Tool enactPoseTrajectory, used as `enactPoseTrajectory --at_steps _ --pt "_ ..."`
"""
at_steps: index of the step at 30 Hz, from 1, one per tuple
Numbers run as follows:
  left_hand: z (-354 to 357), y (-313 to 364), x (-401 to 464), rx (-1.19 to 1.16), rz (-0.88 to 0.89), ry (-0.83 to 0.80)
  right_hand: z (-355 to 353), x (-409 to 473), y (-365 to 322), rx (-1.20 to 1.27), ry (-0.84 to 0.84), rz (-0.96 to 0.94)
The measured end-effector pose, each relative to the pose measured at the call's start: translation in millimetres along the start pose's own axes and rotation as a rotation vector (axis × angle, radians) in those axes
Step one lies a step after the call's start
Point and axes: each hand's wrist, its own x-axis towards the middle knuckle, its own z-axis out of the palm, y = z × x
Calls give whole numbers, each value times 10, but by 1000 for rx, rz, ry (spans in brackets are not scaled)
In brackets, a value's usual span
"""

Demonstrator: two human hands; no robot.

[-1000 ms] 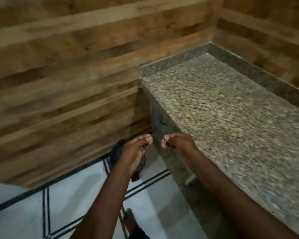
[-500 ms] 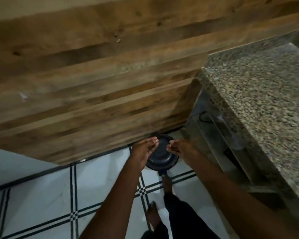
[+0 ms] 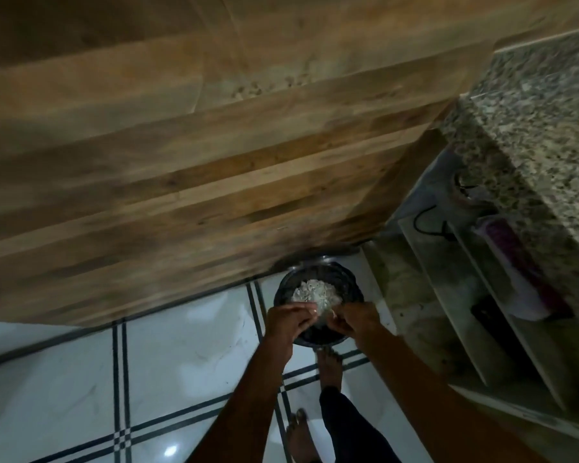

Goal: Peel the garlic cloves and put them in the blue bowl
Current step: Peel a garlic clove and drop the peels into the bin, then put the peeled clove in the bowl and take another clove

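Over a dark bin [image 3: 318, 289] holding pale peelings [image 3: 315, 294], the left hand [image 3: 290, 324] and right hand [image 3: 356, 320] are meeting, fingers curled together; whether they are pinching anything, I cannot tell.

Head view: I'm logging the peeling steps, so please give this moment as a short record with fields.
container: dark round bin on the tiled floor by the wood-look wall
contents: pale heap of papery peels
left hand: over the bin's near rim, fingers curled, fingertips meeting the right's
right hand: over the near rim, fingers curled
held item: something small between the fingertips, too small to identify
blue bowl: not in view
counter: granite top at right, shelves beneath
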Motion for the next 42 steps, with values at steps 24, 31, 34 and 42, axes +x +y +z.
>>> enactPoseTrajectory --at_steps 24,31,34,42 --pt "375 -679 1776 1128 494 173 230 2229 274 -883 291 -821" --pt "352 -296 1109 1376 702 263 119 1157 -57 -841 363 -817" --pt "433 -124 545 1261 802 251 -92 696 -43 -790 336 -865" --pt "1125 193 -1215 916 955 -4 -1443 -1000 20 -429 214 -933"
